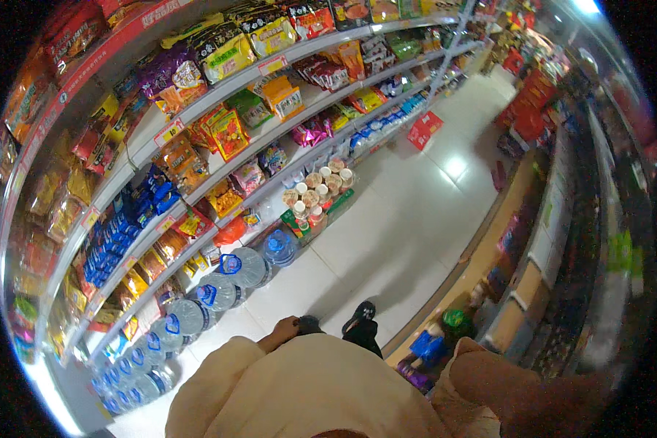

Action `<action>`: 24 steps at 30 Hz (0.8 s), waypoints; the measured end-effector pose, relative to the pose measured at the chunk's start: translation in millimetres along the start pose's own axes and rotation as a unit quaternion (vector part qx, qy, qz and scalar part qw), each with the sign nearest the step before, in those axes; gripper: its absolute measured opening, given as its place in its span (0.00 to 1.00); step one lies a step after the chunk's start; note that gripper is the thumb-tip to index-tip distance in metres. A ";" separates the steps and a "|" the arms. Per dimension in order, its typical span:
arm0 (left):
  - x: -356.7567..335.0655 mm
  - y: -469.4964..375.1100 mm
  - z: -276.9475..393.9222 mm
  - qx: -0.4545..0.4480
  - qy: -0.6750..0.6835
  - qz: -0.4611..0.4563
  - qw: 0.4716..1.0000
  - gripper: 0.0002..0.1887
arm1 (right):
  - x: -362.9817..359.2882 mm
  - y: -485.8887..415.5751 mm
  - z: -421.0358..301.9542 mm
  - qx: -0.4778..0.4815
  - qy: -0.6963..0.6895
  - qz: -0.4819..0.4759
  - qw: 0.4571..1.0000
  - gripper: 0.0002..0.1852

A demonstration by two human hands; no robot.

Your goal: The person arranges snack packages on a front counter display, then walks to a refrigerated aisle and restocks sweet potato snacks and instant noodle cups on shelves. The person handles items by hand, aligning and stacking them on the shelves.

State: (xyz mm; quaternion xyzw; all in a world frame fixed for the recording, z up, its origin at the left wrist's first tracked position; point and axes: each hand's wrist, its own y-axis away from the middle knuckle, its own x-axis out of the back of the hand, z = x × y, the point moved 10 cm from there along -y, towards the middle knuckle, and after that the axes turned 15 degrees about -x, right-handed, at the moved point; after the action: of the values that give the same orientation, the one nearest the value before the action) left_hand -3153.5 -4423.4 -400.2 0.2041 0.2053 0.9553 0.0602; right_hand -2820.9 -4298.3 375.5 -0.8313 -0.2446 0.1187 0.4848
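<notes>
My left hand (286, 327) hangs low in front of my beige shirt (306, 388), fingers partly curled. A dark shape (309, 325) shows just beyond it, probably my other shoe; whether the hand touches it I cannot tell. My right arm (514, 378) stretches out to the right, past the snack display, and its hand is out of view. One black shoe (364, 312) is on the floor ahead. To the left of my left hand stands a row of large clear water jugs (245, 268) with blue handles. A smaller blue-tinted jug (280, 247) ends the row.
Shelves (224, 98) of bagged snacks line the left side. A shrink-wrapped pack of capped bottles (320, 191) sits on the pale tile floor (405, 230). Farther along lies a red box (425, 130). On the right runs a low wooden-edged display (471, 263) with packaged goods.
</notes>
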 end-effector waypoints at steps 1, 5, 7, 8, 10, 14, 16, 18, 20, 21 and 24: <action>-1.1 -3.0 -2.8 0.034 0.040 0.056 0.997 0.20 | 16.1 -6.5 9.8 0.000 -0.015 -0.005 1.000 0.16; -28.3 -0.7 19.0 0.168 0.056 0.138 0.974 0.19 | 65.4 -35.6 62.3 0.007 -0.084 -0.047 0.995 0.17; -27.1 -13.7 55.7 0.100 0.024 0.176 0.979 0.19 | 82.1 -50.7 89.6 0.009 -0.116 -0.062 0.991 0.18; -27.5 -15.8 65.1 0.094 0.035 0.199 0.975 0.19 | 88.8 -58.3 105.2 0.010 -0.132 -0.069 0.989 0.18; -33.3 -20.9 71.8 0.105 0.059 0.228 0.966 0.20 | 98.1 -72.0 134.4 0.009 -0.168 -0.083 0.982 0.18; -54.8 -40.7 55.9 0.132 0.132 0.234 0.954 0.20 | 110.5 -99.1 199.4 0.006 -0.228 -0.107 0.968 0.19; -61.3 -53.5 50.8 0.137 0.060 0.214 0.965 0.20 | 113.7 -110.2 233.4 0.002 -0.253 -0.113 0.961 0.20; -70.3 -70.1 43.7 0.159 0.044 0.192 0.967 0.20 | 119.7 -119.0 269.5 -0.006 -0.269 -0.108 0.957 0.21; -67.9 -100.7 47.5 0.117 -0.025 0.144 0.982 0.19 | 129.2 -123.6 314.6 -0.028 -0.288 -0.085 0.953 0.21; -68.0 -112.1 40.3 0.135 0.042 0.163 0.976 0.20 | 137.4 -123.4 342.6 -0.053 -0.298 -0.058 0.951 0.22; -59.7 -160.0 12.1 0.234 0.196 0.211 0.929 0.22 | 164.3 -81.1 479.4 -0.247 -0.298 0.141 0.911 0.13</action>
State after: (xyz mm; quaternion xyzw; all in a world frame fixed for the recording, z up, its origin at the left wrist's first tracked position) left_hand -3089.2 -4285.5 -478.5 0.0601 0.3830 0.8918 -0.2334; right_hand -2912.8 -3820.7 211.6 -0.8763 -0.2796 0.3639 0.1464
